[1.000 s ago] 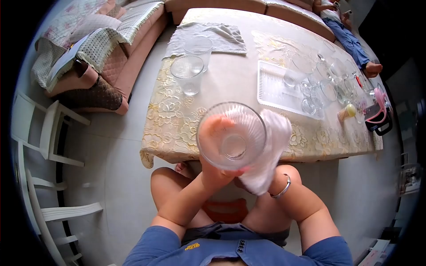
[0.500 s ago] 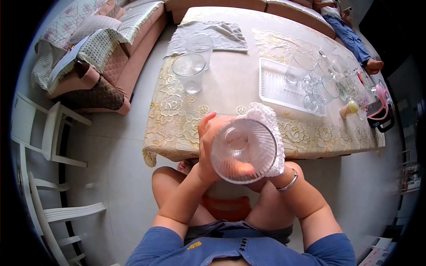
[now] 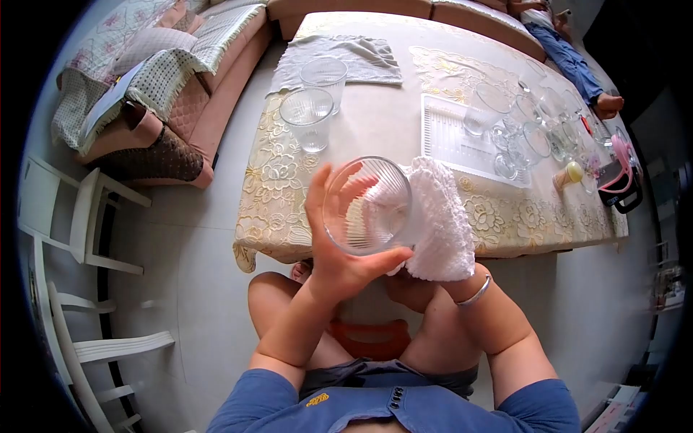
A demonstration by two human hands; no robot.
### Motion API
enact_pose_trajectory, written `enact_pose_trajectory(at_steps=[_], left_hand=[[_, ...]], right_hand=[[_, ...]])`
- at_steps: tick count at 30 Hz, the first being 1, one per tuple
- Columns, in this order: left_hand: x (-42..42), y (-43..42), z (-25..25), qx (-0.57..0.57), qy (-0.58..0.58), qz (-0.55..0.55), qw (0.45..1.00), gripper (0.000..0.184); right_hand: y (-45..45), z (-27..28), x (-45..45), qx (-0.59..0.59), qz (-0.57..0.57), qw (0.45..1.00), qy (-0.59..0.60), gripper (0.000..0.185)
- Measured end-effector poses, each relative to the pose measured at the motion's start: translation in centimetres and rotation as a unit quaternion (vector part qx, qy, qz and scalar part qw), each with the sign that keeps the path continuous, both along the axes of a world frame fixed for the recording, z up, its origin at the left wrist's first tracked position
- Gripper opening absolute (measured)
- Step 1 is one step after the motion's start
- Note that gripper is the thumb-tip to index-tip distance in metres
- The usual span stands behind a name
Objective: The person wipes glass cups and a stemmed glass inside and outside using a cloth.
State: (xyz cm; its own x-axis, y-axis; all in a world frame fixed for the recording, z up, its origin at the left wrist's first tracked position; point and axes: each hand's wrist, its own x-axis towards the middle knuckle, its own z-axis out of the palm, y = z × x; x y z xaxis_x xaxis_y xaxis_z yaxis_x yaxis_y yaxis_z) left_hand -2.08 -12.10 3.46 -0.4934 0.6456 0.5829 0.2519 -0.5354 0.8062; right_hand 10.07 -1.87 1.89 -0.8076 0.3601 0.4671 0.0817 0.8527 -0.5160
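Note:
My left hand [image 3: 333, 256] grips a clear ribbed glass [image 3: 368, 206] by its side, thumb along the near edge and fingers around the far side. The glass is tilted so its round mouth faces me. A white fluffy cloth [image 3: 442, 224] covers my right hand [image 3: 462, 283], which holds it against the right side and base of the glass; the fingers are hidden under it. Beyond them, two more ribbed glasses, a nearer one [image 3: 307, 119] and a farther one [image 3: 325, 76], stand on the patterned tablecloth [image 3: 278, 209].
A white plastic rack [image 3: 451, 155] lies at the right, with several stemmed glasses [image 3: 534, 141] beside and on it. An ice-cream-cone-shaped item [image 3: 568, 175] and a black case with a pink strap [image 3: 622, 180] are near the right edge. A grey cloth [image 3: 368, 58] lies behind. Another person's legs [image 3: 570, 65] rest at far right.
The glass has moved up and left and turned a little. My left thumb now shows along its near edge, and the white cloth is more fully in view on the right.

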Motion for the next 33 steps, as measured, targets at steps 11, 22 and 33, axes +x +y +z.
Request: enact_pose_trajectory(at_steps=[11, 22, 33], left_hand=[[-1.4, -0.1, 0.3, 0.001, -0.230, -0.211, 0.950, 0.099], [-2.0, 0.4, -1.2, -0.014, -0.275, -0.233, 0.933, 0.086], [-2.3, 0.7, -1.5, -0.107, -0.172, -0.178, 0.963, 0.100]], right_hand=[[-3.2, 2.4, -1.5, -0.676, 0.027, 0.721, 0.149, 0.048], [-3.9, 3.1, -2.2, -0.764, 0.029, 0.635, 0.114, 0.049], [-3.6, 2.6, -1.0, -0.689, 0.080, 0.718, 0.057, 0.066]])
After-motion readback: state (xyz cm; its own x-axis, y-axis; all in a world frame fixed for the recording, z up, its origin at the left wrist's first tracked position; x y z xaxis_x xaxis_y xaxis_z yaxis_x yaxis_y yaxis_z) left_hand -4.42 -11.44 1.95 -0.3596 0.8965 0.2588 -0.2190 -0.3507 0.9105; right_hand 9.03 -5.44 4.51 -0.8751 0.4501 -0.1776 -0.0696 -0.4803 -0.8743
